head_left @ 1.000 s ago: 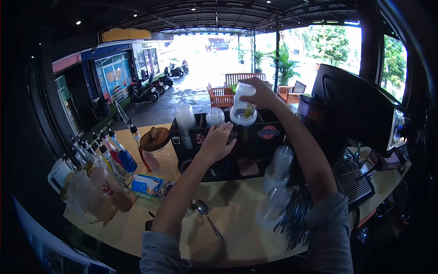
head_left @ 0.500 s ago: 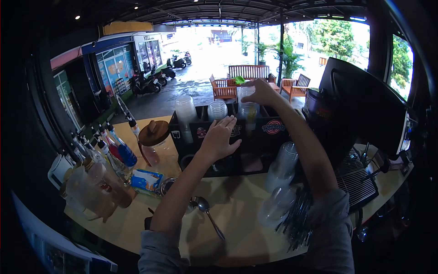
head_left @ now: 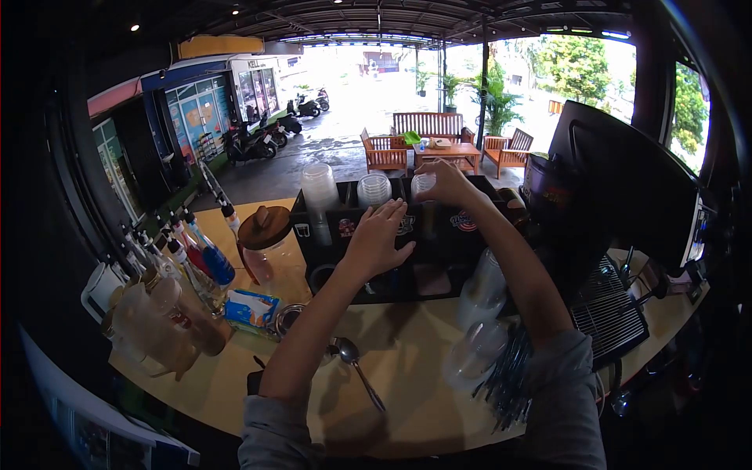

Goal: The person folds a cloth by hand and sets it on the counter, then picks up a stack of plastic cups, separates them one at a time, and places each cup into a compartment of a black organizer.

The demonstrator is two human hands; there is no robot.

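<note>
My right hand (head_left: 448, 185) is curved over a stack of clear plastic cups (head_left: 424, 186), thumb and fingers at its upper end. That stack stands in the right part of a black organizer (head_left: 345, 262) with stickers on its front. My left hand (head_left: 378, 239) lies flat against the organizer's front and upper edge, fingers stretched out, holding nothing. Just behind its fingertips is a stack of clear lids or cups (head_left: 374, 189). A taller stack of clear cups (head_left: 319, 186) rises from the organizer's left compartment.
A spoon (head_left: 359, 372) lies on the wooden counter (head_left: 423, 368). To the left are syrup bottles (head_left: 215, 260), a wood-lidded jar (head_left: 270, 235), a blue packet (head_left: 251, 308) and pitchers (head_left: 149, 333). Rightward stand more clear cups (head_left: 479, 348), black straws (head_left: 505, 376) and a monitor (head_left: 627, 180).
My right hand has moved down, and the cup stack under it sits lower in the organizer. The left hand stays in place.
</note>
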